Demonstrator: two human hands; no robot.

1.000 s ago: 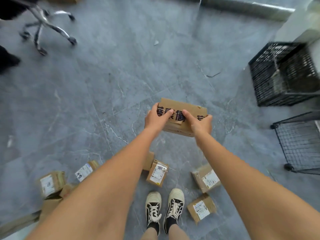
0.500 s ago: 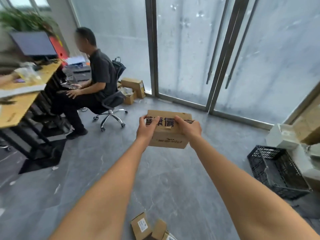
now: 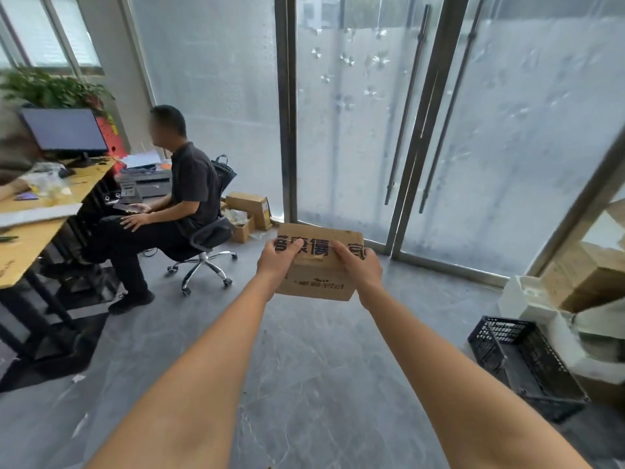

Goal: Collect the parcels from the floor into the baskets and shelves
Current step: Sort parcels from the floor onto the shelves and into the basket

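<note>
Gripping the cardboard parcel (image 3: 319,265) at frame centre, the left hand (image 3: 275,262) and right hand (image 3: 358,267) curl fingers over its top edges, hiding part of the print. Lower right, a black crate (image 3: 527,363) stands partly blurred.

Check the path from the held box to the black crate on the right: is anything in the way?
Nothing visible blocks it. Both the left hand and right hand hold the box in the air, and only bare floor lies between it and the crate, which sits low right, open side up.
</note>
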